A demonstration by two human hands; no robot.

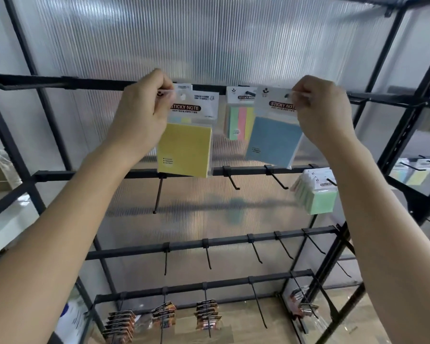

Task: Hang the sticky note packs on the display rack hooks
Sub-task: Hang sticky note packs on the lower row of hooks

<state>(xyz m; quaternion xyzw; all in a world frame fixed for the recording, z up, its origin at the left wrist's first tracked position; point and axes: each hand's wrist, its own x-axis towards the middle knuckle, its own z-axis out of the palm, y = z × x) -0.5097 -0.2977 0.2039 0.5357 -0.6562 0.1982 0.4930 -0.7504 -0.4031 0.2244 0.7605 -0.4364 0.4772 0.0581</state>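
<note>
My left hand (144, 108) pinches the top left corner of a yellow sticky note pack (185, 151), held up against the top black bar (85, 83) of the display rack. My right hand (319, 108) pinches the top right corner of a blue sticky note pack (274, 141), whose hang hole sits near a hook tip. Between them a multicoloured strip pack (238, 120) hangs on a hook of the top bar. A bunch of green packs (317, 196) hangs on a hook at the right end of the second bar (246, 170).
The second and third bars carry several bare black hooks (233, 181). The bottom bar holds dark orange-printed packs (207, 314). Ribbed translucent panels (209, 40) back the rack. Another rack with hooks and packs stands at the right (412, 170).
</note>
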